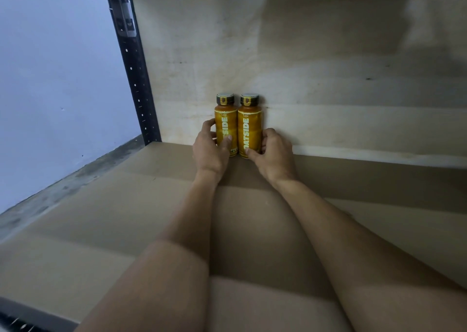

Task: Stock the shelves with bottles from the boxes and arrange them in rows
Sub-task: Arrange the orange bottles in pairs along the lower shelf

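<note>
Orange plastic, dark-capped: left bottle (225,127) and right bottle (249,129), upright, touching, at pale plywood back panel (328,79) of brown shelf (113,205). Clasped low by left hand (209,151) and right hand (274,154), likely squaring a row.

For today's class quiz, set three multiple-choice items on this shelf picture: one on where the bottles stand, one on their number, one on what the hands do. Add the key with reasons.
1. Where on the shelf do the left bottle and right bottle stand?
A) front edge
B) at the back, by the rear panel
C) lying mid-shelf

2. How many bottles?
A) one
B) two
C) four

3. The hands:
A) both idle
B) each grips one bottle
C) both grip one bottle

Key: 1B, both stand upright by the panel; 2B, only two show, side by side; 3B, the left hand grips the left bottle, the right hand the right bottle.
</note>
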